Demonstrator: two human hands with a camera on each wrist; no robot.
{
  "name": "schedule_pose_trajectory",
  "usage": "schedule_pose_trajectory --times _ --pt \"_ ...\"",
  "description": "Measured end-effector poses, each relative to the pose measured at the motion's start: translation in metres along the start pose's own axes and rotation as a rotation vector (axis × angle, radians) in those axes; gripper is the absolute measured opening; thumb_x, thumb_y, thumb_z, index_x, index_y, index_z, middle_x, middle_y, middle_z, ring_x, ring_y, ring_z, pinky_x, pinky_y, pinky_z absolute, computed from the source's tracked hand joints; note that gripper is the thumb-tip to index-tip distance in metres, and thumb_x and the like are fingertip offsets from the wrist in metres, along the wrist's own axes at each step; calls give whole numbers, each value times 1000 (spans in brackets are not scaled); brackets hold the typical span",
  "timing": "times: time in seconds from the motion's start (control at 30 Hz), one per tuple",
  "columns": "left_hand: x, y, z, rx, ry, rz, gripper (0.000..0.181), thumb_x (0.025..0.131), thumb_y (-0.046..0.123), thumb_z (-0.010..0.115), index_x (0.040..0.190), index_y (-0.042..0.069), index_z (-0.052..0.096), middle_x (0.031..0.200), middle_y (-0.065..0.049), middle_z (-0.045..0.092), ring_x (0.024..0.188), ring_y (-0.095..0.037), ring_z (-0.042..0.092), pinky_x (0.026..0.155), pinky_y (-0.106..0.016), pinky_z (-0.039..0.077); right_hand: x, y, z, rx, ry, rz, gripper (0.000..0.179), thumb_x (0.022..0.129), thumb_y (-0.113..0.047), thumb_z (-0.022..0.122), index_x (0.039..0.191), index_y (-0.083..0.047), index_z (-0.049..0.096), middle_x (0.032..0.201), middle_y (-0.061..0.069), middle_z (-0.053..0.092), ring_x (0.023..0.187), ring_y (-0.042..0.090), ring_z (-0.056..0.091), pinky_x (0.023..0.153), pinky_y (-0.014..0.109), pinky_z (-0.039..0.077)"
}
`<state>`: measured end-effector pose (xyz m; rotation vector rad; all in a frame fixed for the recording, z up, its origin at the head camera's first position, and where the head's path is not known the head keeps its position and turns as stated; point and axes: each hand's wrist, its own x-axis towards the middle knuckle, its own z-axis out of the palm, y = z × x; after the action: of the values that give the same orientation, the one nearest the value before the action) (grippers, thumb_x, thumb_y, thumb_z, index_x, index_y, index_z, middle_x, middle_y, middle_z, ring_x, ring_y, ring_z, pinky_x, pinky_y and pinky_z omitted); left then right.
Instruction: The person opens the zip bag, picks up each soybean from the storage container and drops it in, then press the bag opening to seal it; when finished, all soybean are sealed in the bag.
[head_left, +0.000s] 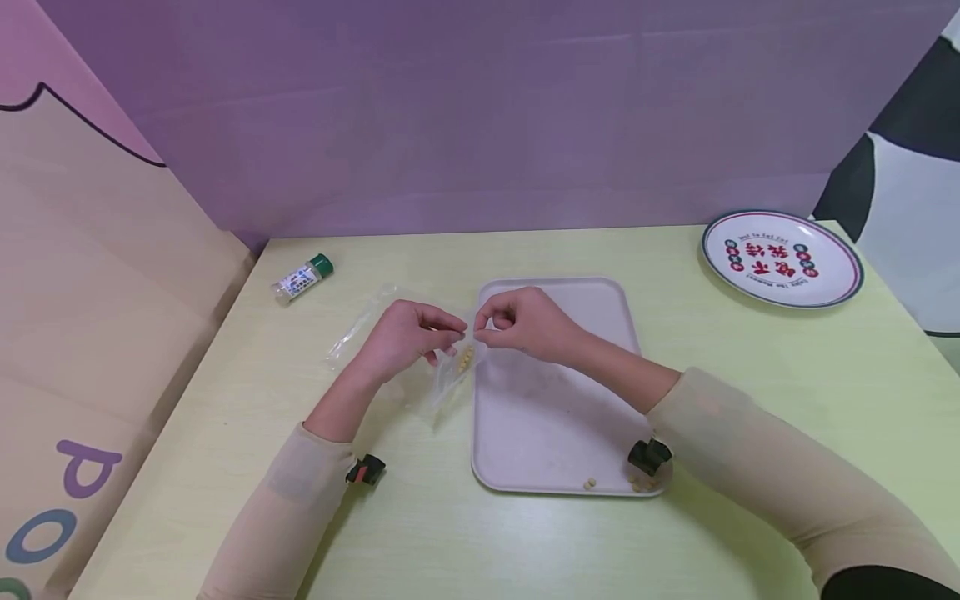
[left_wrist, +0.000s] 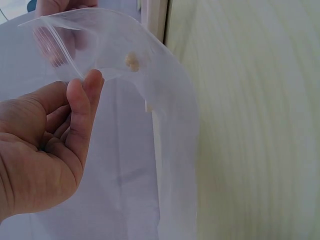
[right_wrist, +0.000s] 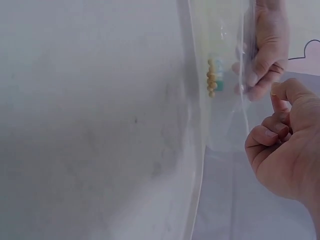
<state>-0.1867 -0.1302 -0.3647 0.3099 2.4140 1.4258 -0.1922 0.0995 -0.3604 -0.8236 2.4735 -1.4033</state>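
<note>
A clear zip bag (head_left: 442, 392) hangs between my two hands, with several small round yellow beans (right_wrist: 211, 80) lying inside it. My left hand (head_left: 412, 333) pinches the bag's top edge between thumb and fingers. On the opposite side, my right hand (head_left: 528, 321) has thumb and forefinger together at the bag's mouth, the other fingers curled. The left wrist view shows the bag's ridged zip strip (left_wrist: 65, 47) close to the left fingertips. Below the right hand lies a pale tray (head_left: 555, 433); a few loose beans (head_left: 589, 483) rest near its front edge.
A second clear plastic bag (head_left: 360, 329) lies left of the hands. Farther back at the left is a small clear bottle (head_left: 300, 279) with a green cap. An oval plate (head_left: 783, 287) with red lettering stands at the back right. A purple panel (head_left: 487, 125) borders the table's far edge.
</note>
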Motion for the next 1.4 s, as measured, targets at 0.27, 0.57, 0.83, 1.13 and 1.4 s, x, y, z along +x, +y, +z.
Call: schedule_pose_trajectory --times 0.27,0.57,0.83,1.13,1.4 --pt "-1 2 0 -6 9 16 16 94 10 72 108 7 79 104 -7 75 76 -21 71 68 -40 60 2 3 5 -14 -1 7 3 88 -11 77 91 -11 76 59 -5 36 61 13 34 62 28 34" --pt "-2 2 1 -1 7 7 17 94 9 72 109 5 78 104 -7 75 79 -22 71 68 -39 60 0 3 4 -26 10 0 5 89 -15 79 92 -13 76 60 -5 36 59 13 35 61 28 34" --pt "-1 2 0 -5 8 5 20 93 11 73 111 3 77 104 -5 75 81 -25 71 70 -42 60 -14 3 -3 -29 -2 6 4 89 -14 78 92 -14 76 60 -5 36 60 13 34 61 28 35" --pt "-2 2 -1 6 9 -16 20 93 12 74 111 4 78 105 -8 75 81 -25 71 70 -42 60 -36 5 -13 -53 -15 26 3 88 -12 79 90 -13 76 61 -6 38 61 11 35 59 26 33" --pt "-3 3 -1 -7 5 -13 21 94 12 73 112 3 77 107 -12 75 83 -28 72 76 -51 59 -67 15 -17 -20 -53 69 5 89 -12 78 89 -16 76 63 -5 42 61 10 38 60 23 36"
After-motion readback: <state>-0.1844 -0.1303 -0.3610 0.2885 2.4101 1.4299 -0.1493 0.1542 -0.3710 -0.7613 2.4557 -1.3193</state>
